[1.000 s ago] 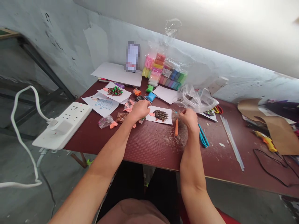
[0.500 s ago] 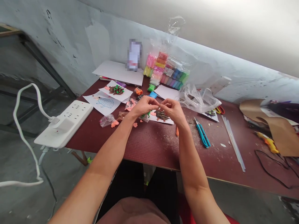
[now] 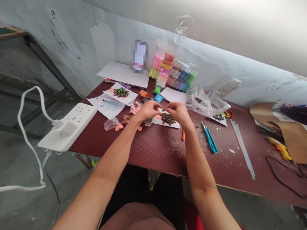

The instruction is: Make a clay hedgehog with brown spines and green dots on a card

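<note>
Right hand (image 3: 177, 112) now leftward beside spiky brown, pink-faced hedgehog (image 3: 169, 118), fingers (image 3: 171, 104) pinched on dark sliver (image 3: 163, 110); left fingers (image 3: 155, 104), hold unclear.

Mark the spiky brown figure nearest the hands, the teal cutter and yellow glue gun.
Spiky brown figure (image 3: 168, 118): head view, on its spines.
Teal cutter (image 3: 210, 139): head view, on its handle.
Yellow glue gun (image 3: 280, 148): head view, on its body.
</note>
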`<state>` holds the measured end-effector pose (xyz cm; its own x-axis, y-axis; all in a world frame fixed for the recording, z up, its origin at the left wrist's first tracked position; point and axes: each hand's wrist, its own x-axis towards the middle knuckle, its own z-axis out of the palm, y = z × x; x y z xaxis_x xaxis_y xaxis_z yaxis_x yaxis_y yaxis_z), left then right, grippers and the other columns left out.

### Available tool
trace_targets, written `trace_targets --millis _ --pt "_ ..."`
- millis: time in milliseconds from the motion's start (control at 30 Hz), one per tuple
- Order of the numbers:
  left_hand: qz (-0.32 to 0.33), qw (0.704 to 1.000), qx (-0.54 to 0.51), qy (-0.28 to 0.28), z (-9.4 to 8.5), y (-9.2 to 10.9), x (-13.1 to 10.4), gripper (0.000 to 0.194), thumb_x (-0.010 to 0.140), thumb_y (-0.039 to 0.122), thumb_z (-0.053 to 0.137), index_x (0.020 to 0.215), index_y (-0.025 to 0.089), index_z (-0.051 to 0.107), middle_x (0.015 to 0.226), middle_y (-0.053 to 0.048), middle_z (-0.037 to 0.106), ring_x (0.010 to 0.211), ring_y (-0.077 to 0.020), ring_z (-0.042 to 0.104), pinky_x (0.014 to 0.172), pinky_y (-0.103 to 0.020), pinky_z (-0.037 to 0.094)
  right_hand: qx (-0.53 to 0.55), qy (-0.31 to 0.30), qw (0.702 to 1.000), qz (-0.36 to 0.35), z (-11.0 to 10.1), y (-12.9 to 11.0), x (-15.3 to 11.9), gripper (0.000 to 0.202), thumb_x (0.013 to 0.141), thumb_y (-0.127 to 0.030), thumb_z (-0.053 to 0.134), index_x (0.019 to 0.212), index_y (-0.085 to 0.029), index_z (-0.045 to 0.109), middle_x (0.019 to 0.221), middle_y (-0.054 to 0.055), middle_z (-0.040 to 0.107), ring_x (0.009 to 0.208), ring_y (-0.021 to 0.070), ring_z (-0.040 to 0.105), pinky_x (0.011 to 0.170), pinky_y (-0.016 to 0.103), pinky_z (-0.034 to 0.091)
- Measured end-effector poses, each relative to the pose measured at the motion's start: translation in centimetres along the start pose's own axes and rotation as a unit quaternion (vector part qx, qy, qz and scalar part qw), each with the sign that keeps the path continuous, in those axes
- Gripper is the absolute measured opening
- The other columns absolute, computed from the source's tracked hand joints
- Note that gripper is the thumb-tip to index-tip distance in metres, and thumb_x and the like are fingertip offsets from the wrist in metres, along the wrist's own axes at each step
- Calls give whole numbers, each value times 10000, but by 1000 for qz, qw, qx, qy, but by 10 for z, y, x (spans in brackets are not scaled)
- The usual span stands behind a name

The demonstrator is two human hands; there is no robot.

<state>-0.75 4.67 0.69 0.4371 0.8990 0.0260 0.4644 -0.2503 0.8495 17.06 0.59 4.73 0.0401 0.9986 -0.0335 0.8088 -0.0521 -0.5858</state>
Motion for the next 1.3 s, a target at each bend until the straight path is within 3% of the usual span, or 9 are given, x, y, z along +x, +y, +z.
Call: trace_targets --millis 133,267,567,1300 --pt "-19 994 104 -22 2 -2 -3 419 766 201 820 1176 131 775 979 -89 786 899 -233 709 814 -322 511 -107 -4 994 19 1 -3 4 186 889 -226 637 956 -190 806 915 48 798 802 169 689 711 245 457" --pt "-19 985 165 -33 6 -1 -6 487 821 266 803 1284 137 720 1019 -99 777 984 -271 713 859 -333 502 -137 -16 990 18 7 -2 4 226 896 -219 622 997 -211 824 992 55 811 866 180 703 745 244 454" --pt "-32 976 213 -36 8 -4 -5 147 808 231 767 926 198 687 913 -92 743 962 -295 711 801 -331 484 -160 -26 986 41 15 -2 8 235 895 -223 611 995 -238 822 963 61 813 927 206 734 788 254 485" --pt "-27 975 218 -38 8 -1 -7 96 780 141 714 815 211 658 875 -82 740 924 -274 699 806 -332 495 -200 -52 978 8 18 -3 15 247 881 -167 593 972 -227 814 1022 90 816 974 235 736 800 267 499"
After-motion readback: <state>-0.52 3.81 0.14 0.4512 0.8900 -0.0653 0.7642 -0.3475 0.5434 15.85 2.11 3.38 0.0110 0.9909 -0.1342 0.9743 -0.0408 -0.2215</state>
